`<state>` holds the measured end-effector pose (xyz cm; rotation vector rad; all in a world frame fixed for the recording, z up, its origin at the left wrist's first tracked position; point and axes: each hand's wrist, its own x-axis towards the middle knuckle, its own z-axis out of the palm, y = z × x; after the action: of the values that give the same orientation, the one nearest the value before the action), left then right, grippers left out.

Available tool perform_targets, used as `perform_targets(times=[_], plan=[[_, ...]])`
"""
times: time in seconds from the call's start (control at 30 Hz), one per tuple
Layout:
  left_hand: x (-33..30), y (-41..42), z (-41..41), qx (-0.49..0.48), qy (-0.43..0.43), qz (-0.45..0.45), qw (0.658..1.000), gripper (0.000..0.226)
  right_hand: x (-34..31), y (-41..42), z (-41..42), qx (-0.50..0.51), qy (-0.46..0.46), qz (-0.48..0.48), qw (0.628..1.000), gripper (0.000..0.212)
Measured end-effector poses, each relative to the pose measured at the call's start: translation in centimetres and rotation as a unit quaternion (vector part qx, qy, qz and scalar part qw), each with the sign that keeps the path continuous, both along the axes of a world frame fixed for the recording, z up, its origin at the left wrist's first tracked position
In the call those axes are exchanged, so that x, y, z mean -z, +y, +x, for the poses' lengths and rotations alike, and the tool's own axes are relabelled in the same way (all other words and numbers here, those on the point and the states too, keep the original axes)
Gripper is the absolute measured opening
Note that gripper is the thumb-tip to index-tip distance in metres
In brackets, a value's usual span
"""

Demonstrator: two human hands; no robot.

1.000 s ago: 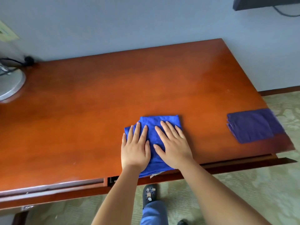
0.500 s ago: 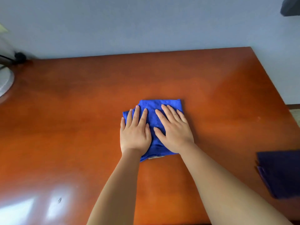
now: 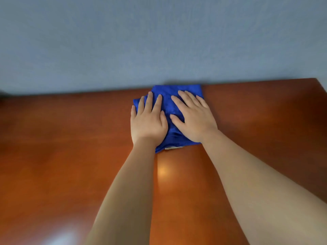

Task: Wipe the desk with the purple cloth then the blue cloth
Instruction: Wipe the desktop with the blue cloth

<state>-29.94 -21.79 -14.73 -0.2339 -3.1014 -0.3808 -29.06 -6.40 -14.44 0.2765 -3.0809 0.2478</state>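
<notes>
Blue cloth point(image 3: 169, 103): folded, lying flat on the desk point(image 3: 70, 147), its far edge touching or just short of the wall point(image 3: 159, 41) at the desk's back edge; which of the two cannot be told. A pale tag or inner layer shows at its near edge, between the two wrists.

Left hand point(image 3: 147, 121): palm down on the left part of the cloth, fingers straight and slightly spread, pointing toward the wall. The outer finger lies at the cloth's left edge. Pressing flat, not gripping.

Right hand point(image 3: 193, 117): palm down on the right part of the cloth, fingers straight and fanned, angled a little to the left. Thumb extended toward the left hand, lying on the fabric between the two palms. Pressing flat, not gripping.

Both forearms: bare, stretched out over the desk from the near edge of the view, converging on the cloth.

Desk: reddish-brown, glossy wood. A small bright reflection sits between the forearms; a larger pale one lies at the lower left. The right back corner is visible at the right of the view.

Wall: plain grey-blue, filling the upper part of the view.
</notes>
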Motion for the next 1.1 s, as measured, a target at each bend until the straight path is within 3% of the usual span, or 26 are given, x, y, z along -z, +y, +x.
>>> perform_targets(times=[0.23, 0.47, 0.97, 1.1], plan=[[-0.1, 0.7, -5.8, 0.002, 0.016, 0.002, 1.0, 0.053, -0.1, 0.5, -5.8, 0.006, 0.004, 0.01, 1.0, 0.061], [-0.1, 0.7, -6.1, 0.014, 0.013, -0.008, 1.0, 0.053, -0.1, 0.6, -5.5, 0.01, -0.006, 0.023, 1.0, 0.061], [-0.3, 0.2, 10.4, 0.004, -0.008, -0.025, 1.0, 0.054, 0.2, 0.0, 10.5, -0.011, -0.02, 0.017, 1.0, 0.073], [-0.4, 0.1, 11.9, -0.003, -0.016, -0.024, 1.0, 0.055, 0.1, 0.0, 11.6, -0.019, -0.018, 0.015, 1.0, 0.071]])
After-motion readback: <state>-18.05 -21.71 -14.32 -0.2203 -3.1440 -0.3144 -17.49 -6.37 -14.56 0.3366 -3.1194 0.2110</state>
